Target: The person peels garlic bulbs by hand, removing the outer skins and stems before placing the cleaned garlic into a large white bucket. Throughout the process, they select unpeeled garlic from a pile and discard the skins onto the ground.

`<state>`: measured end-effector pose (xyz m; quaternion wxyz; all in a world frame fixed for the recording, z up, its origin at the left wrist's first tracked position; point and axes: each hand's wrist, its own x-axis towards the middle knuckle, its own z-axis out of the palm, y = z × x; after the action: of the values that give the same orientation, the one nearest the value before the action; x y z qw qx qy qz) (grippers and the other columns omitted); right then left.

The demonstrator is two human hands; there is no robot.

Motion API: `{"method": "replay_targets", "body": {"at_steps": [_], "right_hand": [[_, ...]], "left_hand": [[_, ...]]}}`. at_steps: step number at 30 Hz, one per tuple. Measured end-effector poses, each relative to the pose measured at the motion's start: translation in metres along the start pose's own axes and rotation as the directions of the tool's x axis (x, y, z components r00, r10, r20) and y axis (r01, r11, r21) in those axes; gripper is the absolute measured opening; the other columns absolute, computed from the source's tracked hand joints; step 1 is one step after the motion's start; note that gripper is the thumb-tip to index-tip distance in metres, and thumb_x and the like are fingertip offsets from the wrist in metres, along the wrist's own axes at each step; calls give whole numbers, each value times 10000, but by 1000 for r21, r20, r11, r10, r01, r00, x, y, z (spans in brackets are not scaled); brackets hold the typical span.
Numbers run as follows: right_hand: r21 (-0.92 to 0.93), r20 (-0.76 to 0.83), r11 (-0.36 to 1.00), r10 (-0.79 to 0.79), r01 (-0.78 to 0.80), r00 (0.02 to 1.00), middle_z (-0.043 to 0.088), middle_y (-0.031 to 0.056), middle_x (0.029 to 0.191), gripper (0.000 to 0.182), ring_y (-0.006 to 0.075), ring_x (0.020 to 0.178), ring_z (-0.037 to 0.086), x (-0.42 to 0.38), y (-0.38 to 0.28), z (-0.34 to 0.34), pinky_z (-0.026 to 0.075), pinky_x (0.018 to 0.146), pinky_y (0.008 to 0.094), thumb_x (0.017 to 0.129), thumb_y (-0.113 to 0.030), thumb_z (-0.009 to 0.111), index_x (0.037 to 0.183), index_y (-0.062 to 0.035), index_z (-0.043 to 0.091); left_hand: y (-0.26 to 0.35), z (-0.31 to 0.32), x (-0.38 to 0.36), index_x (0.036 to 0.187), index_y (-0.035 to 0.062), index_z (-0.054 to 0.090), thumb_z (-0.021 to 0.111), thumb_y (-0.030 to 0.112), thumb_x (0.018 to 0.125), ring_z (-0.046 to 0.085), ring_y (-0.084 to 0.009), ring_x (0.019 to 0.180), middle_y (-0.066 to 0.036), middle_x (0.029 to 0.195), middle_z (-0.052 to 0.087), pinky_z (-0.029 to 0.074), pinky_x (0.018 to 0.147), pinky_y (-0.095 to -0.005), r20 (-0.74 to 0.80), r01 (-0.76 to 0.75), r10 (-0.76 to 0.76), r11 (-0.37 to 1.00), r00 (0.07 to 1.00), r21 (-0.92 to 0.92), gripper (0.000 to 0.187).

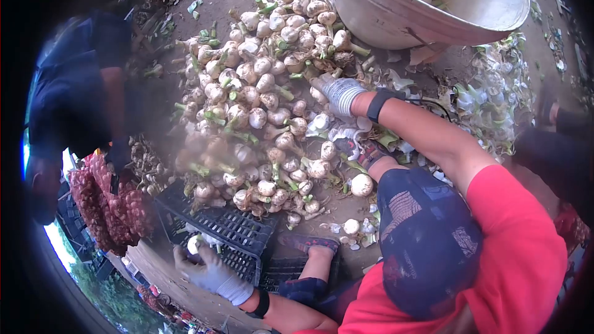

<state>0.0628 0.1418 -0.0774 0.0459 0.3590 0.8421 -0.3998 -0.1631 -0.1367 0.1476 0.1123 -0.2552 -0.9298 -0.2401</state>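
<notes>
My right hand (337,93), in a grey glove with a black wristband, reaches into the far edge of a big pile of stalked garlic bulbs (260,93) on the ground. Its fingers curl down among the bulbs, and what they grip is hidden. My left hand (210,272), also gloved, holds a white garlic bulb (195,244) over a black plastic crate (238,232). My sandalled feet (309,244) rest beside the pile, with a loose bulb (362,184) between them.
A large metal basin (433,12) holding cleaned bulbs stands beyond the pile. Cut stalks and skins (495,99) lie heaped to the right. Another person in a dark shirt (74,99) crouches at the left, next to red mesh sacks of garlic (105,210).
</notes>
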Motion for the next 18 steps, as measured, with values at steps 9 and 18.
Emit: {"method": "replay_targets", "body": {"at_steps": [9,18], "right_hand": [[393,-59,890,-226,231,972,477,179,1264,696,321,1146,505,-96,-50,-53,411,978,360,710,-210,669,1330,-74,383],[858,142,450,251,-245,958,600,16,596,303,47,520,538,-101,-55,-67,416,428,201,840,-281,660,746,6,651]], "left_hand": [[114,179,-118,1219,41,434,497,317,902,566,-190,919,-82,1129,540,487,681,-284,894,922,326,130,307,-364,425],[129,168,-115,1214,62,408,725,-6,611,487,-312,1053,-154,1143,457,425,890,-386,383,-38,551,604,741,-796,684]]}}
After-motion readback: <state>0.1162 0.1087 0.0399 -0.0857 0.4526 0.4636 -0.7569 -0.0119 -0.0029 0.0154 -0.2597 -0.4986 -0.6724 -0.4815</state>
